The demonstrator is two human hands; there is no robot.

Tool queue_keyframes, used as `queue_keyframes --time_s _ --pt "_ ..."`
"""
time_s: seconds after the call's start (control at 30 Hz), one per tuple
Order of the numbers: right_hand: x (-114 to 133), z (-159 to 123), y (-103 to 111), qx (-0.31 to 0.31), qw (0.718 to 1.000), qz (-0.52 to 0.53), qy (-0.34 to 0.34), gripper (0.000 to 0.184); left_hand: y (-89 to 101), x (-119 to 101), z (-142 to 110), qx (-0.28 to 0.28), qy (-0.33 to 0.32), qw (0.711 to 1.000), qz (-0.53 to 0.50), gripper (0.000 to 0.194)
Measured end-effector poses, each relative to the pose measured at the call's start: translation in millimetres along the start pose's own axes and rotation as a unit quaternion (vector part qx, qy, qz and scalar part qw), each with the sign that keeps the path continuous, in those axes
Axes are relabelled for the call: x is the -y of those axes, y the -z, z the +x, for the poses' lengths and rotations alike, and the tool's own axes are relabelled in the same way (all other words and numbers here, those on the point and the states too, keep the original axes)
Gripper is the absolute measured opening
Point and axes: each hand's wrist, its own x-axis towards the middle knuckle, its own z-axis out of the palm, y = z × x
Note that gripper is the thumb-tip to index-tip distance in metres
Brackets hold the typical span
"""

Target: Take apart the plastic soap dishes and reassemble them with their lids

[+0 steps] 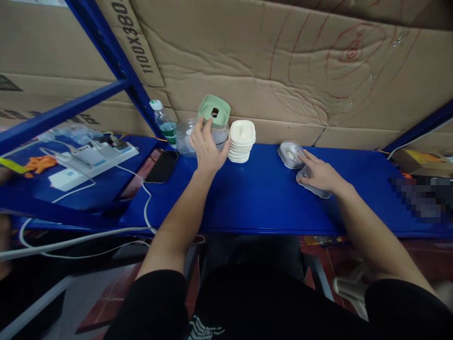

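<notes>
My left hand (206, 147) reaches to the back of the blue shelf (255, 198), its fingers curled round a stack of parts topped by a tilted pale green lid (213, 110). Beside that stack stands a pile of cream square lids (241, 140). My right hand (318, 174) lies on a clear plastic piece (313, 188), fingers partly bent over it. Just beyond its fingertips sits a second clear piece (290, 154) with small white parts inside.
A clear bowl (184, 136) and a water bottle (163, 121) stand left of the green lid. A black phone (162, 167) lies by them. A white power strip (90, 160) with cables and orange bits (39, 164) sits on the left shelf. Cardboard lines the back.
</notes>
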Motion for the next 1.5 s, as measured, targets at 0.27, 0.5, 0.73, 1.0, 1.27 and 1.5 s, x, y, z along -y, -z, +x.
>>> queue_keyframes --time_s 0.27,0.5,0.73,1.0,1.27,1.5 --pt "100.8 13.8 18.0 -0.067 0.955 0.143 0.25 0.073 -10.5 -30.3 -22.9 0.114 -0.16 0.976 -0.096 0.073" --pt "125.4 29.8 -22.4 -0.131 0.935 0.203 0.26 0.049 -25.8 -63.1 -46.8 0.203 -0.294 0.917 -0.177 0.086" --pt "113.5 28.1 -46.8 -0.288 0.883 0.368 0.045 0.044 -27.1 -67.8 -50.4 0.24 -0.351 0.887 -0.178 0.101" --pt "106.8 42.2 -46.2 -0.354 0.841 0.407 -0.042 0.049 -21.0 -73.1 -45.9 0.236 -0.357 0.894 -0.132 0.048" --pt "114.0 28.6 -31.7 -0.411 0.872 0.267 0.002 0.089 -10.9 -61.6 -34.3 0.272 -0.346 0.881 -0.174 0.052" --pt "59.1 25.2 -2.7 -0.461 0.854 0.228 0.075 0.079 25.5 -13.2 5.4 -0.067 -0.28 0.949 -0.127 0.051"
